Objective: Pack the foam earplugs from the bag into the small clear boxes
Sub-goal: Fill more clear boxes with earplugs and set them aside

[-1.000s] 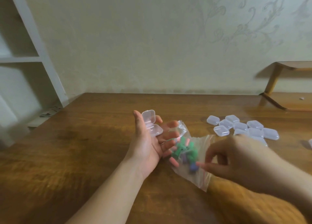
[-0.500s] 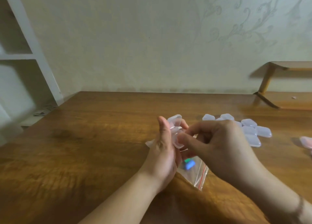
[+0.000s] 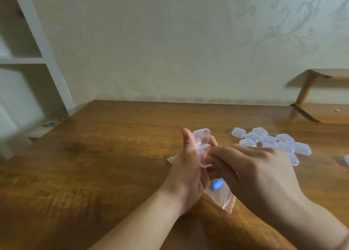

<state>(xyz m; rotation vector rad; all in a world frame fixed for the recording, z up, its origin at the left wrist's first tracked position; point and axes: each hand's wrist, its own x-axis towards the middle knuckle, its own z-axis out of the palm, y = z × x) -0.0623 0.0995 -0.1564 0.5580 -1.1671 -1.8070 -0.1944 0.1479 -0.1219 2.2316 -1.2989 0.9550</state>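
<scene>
Holding an open clear box (image 3: 201, 140), left hand (image 3: 186, 171) gripped it; right hand (image 3: 251, 171) pinched something pink at its mouth. Bag (image 3: 224, 197) kept earplugs (image 3: 217, 184); box pile (image 3: 272, 142) toward the surface's right edge seemed unfilled.

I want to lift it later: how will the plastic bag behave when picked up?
The plastic bag looks thin and creased, so probably floppy. It seems light, holding few earplugs. Its open mouth may spill them.

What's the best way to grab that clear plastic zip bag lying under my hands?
Pinch the clear plastic zip bag at its near corner by the red zip strip, coming from the near side with the right hand; that corner lies flat and uncovered.
</scene>
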